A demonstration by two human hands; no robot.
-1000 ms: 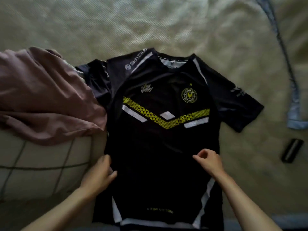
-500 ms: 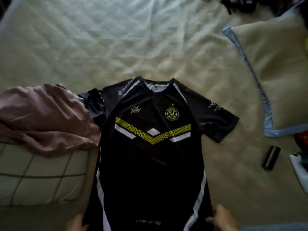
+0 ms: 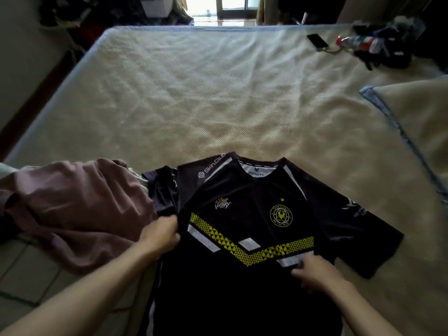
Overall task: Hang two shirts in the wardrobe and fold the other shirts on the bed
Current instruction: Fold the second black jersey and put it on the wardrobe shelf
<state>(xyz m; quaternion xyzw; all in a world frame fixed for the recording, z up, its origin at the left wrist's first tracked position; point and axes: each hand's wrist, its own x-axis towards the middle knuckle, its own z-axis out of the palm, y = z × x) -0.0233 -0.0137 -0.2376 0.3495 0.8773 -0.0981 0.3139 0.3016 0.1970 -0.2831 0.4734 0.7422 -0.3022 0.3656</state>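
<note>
A black jersey [image 3: 254,238] with a yellow chevron lies face-up on the bed [image 3: 206,98], collar toward 12 o'clock. The left hand [image 3: 161,235] is clamped on the jersey's edge at 9 o'clock — just under the sleeve. The right hand [image 3: 315,271] rests on the fabric at 4 o'clock, fingers loosely curled; whether it pinches cloth I cannot tell. A pink shirt [image 3: 80,212] lies crumpled beside the jersey at 9 o'clock.

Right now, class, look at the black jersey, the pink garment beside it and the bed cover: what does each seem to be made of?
Black jersey: likely smooth synthetic sports knit; slight sheen, crisp printed logos, lies flat.
Pink garment: probably soft matte cotton-like cloth; dull surface, loose rumpled folds.
Bed cover: seems a textured woven or quilted fabric, cream; fine dimpled grain, shallow wrinkles.
</note>
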